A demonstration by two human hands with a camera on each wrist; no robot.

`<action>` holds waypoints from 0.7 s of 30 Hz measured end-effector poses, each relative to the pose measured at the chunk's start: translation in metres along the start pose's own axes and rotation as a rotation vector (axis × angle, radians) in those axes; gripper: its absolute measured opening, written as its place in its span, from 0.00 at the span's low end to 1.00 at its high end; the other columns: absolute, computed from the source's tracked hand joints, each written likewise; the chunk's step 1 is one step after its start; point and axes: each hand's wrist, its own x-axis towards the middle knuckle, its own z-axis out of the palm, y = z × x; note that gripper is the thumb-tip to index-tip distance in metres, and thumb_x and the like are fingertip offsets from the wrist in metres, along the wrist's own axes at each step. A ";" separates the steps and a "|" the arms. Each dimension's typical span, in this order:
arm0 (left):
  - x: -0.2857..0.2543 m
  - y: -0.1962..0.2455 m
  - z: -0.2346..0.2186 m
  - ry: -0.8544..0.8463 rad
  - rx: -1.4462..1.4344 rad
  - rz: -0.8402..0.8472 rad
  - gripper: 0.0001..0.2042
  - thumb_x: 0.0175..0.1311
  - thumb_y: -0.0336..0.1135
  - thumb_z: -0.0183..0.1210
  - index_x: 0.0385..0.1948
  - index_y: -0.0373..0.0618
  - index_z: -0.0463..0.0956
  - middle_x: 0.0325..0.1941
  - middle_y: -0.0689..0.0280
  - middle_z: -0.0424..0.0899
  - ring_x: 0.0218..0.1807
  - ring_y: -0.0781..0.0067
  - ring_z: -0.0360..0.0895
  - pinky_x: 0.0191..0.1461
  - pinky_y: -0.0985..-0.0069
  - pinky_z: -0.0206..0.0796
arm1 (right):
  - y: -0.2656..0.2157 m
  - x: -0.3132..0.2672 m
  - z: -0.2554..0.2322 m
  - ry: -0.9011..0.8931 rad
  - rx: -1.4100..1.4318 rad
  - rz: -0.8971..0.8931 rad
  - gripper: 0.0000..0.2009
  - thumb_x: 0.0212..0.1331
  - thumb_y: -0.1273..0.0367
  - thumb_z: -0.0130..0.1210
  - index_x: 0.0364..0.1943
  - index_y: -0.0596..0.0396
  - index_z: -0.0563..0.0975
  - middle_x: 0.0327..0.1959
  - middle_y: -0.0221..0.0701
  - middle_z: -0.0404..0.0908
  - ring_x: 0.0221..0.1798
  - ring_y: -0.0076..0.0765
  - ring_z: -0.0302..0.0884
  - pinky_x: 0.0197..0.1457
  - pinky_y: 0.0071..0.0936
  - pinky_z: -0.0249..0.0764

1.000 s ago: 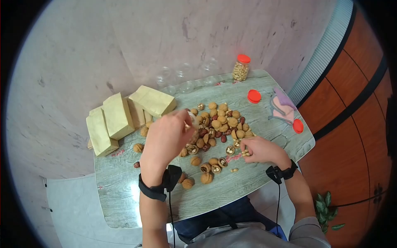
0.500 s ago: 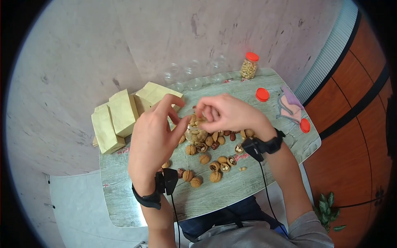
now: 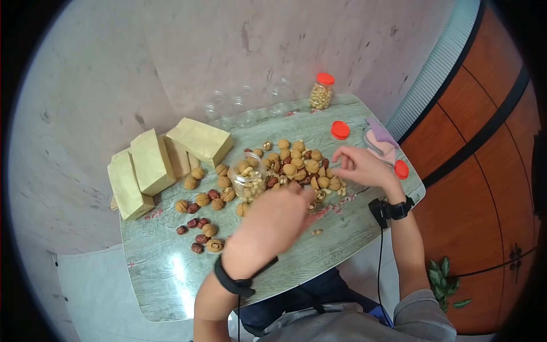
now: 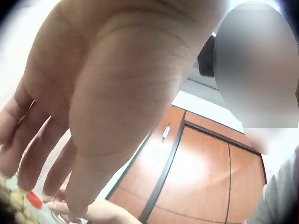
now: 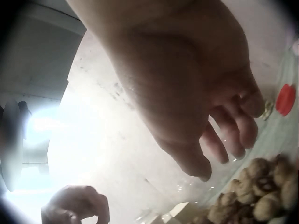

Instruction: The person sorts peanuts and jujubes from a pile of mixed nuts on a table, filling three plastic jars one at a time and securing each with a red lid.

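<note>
The left hand [image 3: 272, 219] reaches palm down over the worktop [image 3: 151, 268], just in front of the open jar [image 3: 249, 187]; its fingers are loosely spread, with gaps between them in the left wrist view, and I see nothing gripped in them; its fingertips are near some opened walnuts [image 3: 312, 206], and whether they touch one I cannot tell. The right hand [image 3: 362, 166] hovers at the right side of the nut pile; its fingers are relaxed and slightly bent, the thumb apart from them, and it pinches nothing that I can see.

The open jar stands upright on the worktop, at the left edge of the pile, with pale peanuts [image 3: 250, 191] inside; whole walnuts [image 3: 289, 169] and red dates [image 3: 202, 239] lie to both sides of it; one loose peanut [image 3: 317, 232] lies nearer the person.

By the wall stand several clear jars [image 3: 239, 108] and, right of them, a filled jar [image 3: 321, 97] with a red cap [image 3: 325, 78]; a red lid [image 3: 340, 130] lies in front of that jar, and another red lid [image 3: 401, 169] lies beside the pink and purple cloth [image 3: 383, 142]; yellowish paper bags [image 3: 152, 162] lie at the left.
</note>
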 end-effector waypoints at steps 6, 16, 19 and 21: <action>0.018 0.013 0.094 -0.252 0.071 0.031 0.15 0.68 0.32 0.60 0.53 0.37 0.75 0.50 0.50 0.81 0.45 0.47 0.87 0.47 0.58 0.81 | 0.034 -0.042 0.021 -0.046 -0.010 0.145 0.26 0.56 0.60 0.72 0.56 0.54 0.74 0.47 0.37 0.73 0.37 0.33 0.78 0.46 0.32 0.78; 0.024 0.006 0.102 -0.338 0.176 0.103 0.08 0.65 0.28 0.56 0.42 0.39 0.80 0.37 0.53 0.88 0.40 0.48 0.88 0.41 0.59 0.81 | 0.046 -0.042 0.049 0.020 -0.018 0.123 0.14 0.54 0.69 0.67 0.43 0.56 0.78 0.44 0.38 0.73 0.43 0.40 0.78 0.48 0.33 0.79; 0.021 -0.003 0.078 -0.204 0.055 0.087 0.08 0.64 0.28 0.57 0.42 0.37 0.79 0.36 0.52 0.87 0.38 0.46 0.87 0.43 0.58 0.80 | 0.046 -0.043 0.050 0.031 -0.050 0.110 0.12 0.54 0.71 0.66 0.42 0.55 0.79 0.41 0.37 0.73 0.44 0.42 0.77 0.47 0.34 0.79; 0.017 -0.002 0.033 -0.144 0.070 0.002 0.09 0.63 0.29 0.59 0.43 0.38 0.78 0.36 0.52 0.87 0.39 0.45 0.86 0.43 0.56 0.78 | 0.046 -0.046 0.048 0.033 -0.030 0.107 0.12 0.54 0.70 0.66 0.41 0.55 0.79 0.40 0.36 0.73 0.44 0.41 0.77 0.47 0.34 0.78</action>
